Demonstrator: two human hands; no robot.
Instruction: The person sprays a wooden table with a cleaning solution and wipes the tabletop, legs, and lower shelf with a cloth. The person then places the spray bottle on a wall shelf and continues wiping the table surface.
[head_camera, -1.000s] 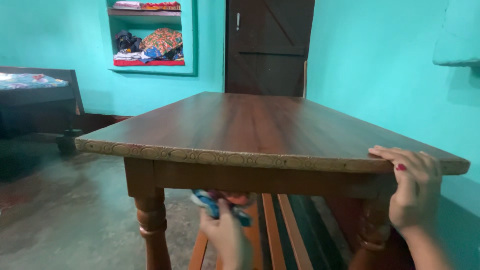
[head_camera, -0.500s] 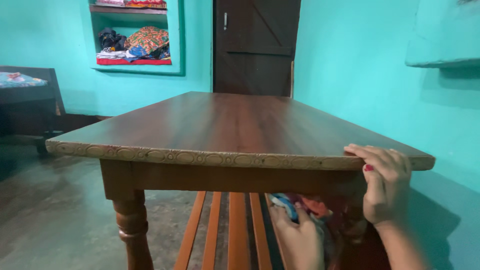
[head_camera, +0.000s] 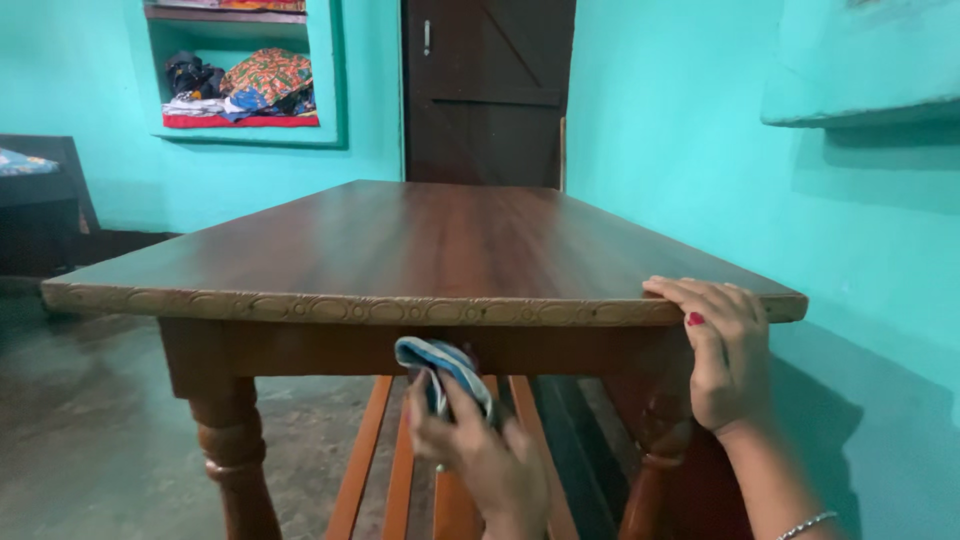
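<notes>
A brown wooden table (head_camera: 420, 240) with a carved front edge fills the middle of the view. My left hand (head_camera: 485, 455) is below the tabletop and grips a blue and white cloth (head_camera: 440, 365), pressed against the table's front apron. My right hand (head_camera: 722, 350) rests with its fingers over the table's front right corner, nails painted red, and holds nothing.
Orange-brown slats (head_camera: 375, 450) run under the table. A turned leg (head_camera: 235, 460) stands at front left. A dark wooden door (head_camera: 487, 90) is behind, a wall niche (head_camera: 240, 75) with folded cloths at back left, a turquoise wall (head_camera: 700, 130) close on the right.
My left hand has moved the cloth from near the right leg leftward and up to the middle of the front apron. My right hand stays on the corner.
</notes>
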